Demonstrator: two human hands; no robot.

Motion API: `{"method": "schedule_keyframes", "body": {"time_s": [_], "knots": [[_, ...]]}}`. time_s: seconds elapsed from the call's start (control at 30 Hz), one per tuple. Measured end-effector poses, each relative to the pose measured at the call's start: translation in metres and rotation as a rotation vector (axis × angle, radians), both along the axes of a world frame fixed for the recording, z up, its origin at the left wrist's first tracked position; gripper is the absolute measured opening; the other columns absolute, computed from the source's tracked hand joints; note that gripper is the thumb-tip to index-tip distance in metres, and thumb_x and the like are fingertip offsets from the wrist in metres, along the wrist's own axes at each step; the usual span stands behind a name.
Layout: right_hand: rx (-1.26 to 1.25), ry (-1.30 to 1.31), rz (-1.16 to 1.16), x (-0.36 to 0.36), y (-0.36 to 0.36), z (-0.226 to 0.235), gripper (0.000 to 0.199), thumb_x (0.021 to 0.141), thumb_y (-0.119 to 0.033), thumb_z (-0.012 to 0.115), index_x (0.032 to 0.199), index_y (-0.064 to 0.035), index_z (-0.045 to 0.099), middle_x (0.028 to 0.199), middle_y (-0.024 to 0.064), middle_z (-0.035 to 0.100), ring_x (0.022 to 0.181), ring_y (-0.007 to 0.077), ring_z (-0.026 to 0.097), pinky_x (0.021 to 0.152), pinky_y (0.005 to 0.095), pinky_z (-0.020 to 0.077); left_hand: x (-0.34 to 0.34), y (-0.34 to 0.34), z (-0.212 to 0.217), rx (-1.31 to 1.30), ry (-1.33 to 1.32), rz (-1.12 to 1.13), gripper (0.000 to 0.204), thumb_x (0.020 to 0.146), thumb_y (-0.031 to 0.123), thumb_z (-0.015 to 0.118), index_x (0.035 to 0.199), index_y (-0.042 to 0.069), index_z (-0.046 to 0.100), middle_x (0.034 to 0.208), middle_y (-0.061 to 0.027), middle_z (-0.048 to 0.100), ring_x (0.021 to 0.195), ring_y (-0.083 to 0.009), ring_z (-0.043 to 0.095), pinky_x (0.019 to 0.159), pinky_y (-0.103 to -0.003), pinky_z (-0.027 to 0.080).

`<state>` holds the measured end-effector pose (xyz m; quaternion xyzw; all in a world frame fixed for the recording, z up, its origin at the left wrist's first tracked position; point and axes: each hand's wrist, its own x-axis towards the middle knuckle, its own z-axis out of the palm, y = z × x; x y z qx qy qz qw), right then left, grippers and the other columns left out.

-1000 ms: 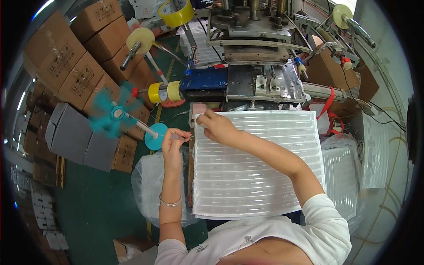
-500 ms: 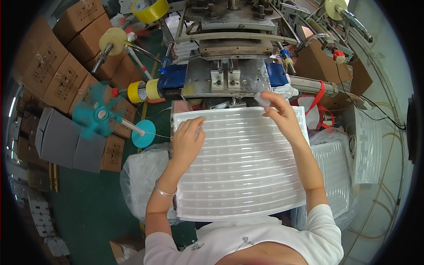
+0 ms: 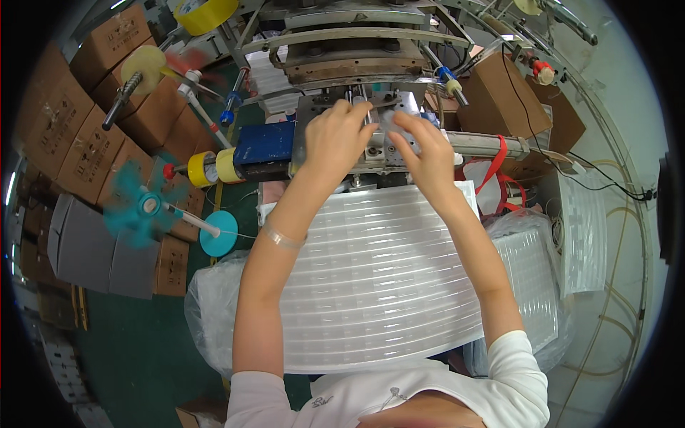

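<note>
Both my hands are over the metal fixture (image 3: 392, 158) on the machine's plate. My left hand (image 3: 337, 141) is curled at the fixture's left side; what its fingers hold, if anything, is hidden. My right hand (image 3: 428, 151) is bent at the right side, thumb and forefinger around a small clear plastic piece (image 3: 388, 123), which is blurred. Below my forearms lies a wide white translucent tray (image 3: 378, 278) with many narrow rows, its far edge close to the machine.
The press head (image 3: 349, 60) hangs just beyond my hands. A blue block (image 3: 264, 143) and yellow tape rolls (image 3: 202, 169) sit to the left, near a turquoise fan (image 3: 148, 205) and stacked cartons (image 3: 93, 146). More ribbed trays (image 3: 528, 285) in plastic are at right.
Both hands have moved forward from the tray to the machine's fixture. The small clear piece has gone along with my right hand. The whole view has shifted slightly.
</note>
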<state>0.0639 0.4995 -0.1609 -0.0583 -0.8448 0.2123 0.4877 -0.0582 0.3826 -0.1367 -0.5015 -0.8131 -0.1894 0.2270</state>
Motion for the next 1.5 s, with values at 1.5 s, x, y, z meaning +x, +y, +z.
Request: {"method": "schedule_keyframes", "body": {"time_s": [1.5], "knots": [[-0.481, -0.400, 0.283, 0.068, -0.027, -0.022, 0.020, 0.085, -0.012, 0.060, 0.103, -0.0070, 0.058, 0.111, 0.0045, 0.058, 0.094, 0.0135, 0.055, 0.073, 0.0258, 0.0481, -0.015, -0.147, -0.097, -0.268, -0.203, 0.027, 0.033, 0.073, 0.010, 0.068, 0.105, 0.007, 0.059, 0.102, -0.0088, 0.059, 0.096, -0.0281, 0.054, 0.078, -0.039, 0.041]]}}
